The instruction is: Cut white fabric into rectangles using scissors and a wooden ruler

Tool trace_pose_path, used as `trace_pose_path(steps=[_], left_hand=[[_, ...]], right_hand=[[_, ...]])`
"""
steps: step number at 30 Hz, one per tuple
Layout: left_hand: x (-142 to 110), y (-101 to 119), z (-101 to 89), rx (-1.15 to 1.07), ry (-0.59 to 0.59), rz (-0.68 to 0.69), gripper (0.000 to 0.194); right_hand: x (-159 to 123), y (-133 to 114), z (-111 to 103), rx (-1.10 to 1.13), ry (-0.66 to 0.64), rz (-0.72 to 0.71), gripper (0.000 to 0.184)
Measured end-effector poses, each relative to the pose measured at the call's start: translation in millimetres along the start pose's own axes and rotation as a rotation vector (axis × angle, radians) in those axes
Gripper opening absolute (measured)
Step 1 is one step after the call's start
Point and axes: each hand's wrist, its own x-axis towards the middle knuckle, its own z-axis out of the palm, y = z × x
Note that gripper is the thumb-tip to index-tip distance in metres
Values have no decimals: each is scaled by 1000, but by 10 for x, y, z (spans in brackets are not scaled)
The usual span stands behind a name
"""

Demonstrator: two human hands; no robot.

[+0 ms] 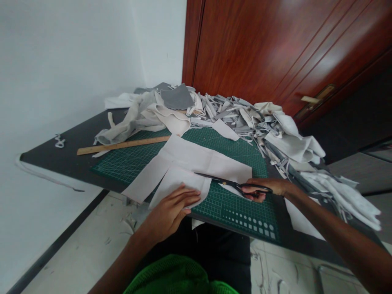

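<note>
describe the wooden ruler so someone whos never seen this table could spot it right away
On the dark table, find the green cutting mat. The wooden ruler crosses its far left edge, just in front of the crumpled cloth. It is long, narrow and tan, with straight edges, unlike that soft, pale cloth.

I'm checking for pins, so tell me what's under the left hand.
Pale material shows around the left hand; anything beneath its palm and fingers is covered.

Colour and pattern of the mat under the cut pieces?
Mat: green with a light grid, seen in the head view.
</note>
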Motion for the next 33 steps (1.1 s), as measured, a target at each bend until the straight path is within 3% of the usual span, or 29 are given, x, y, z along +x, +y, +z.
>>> trace_pose_path(steps=[33], left_hand=[[-1, 28, -4, 4, 8, -47, 40]], right_hand=[[64, 96, -48, 43, 5, -42, 59]])
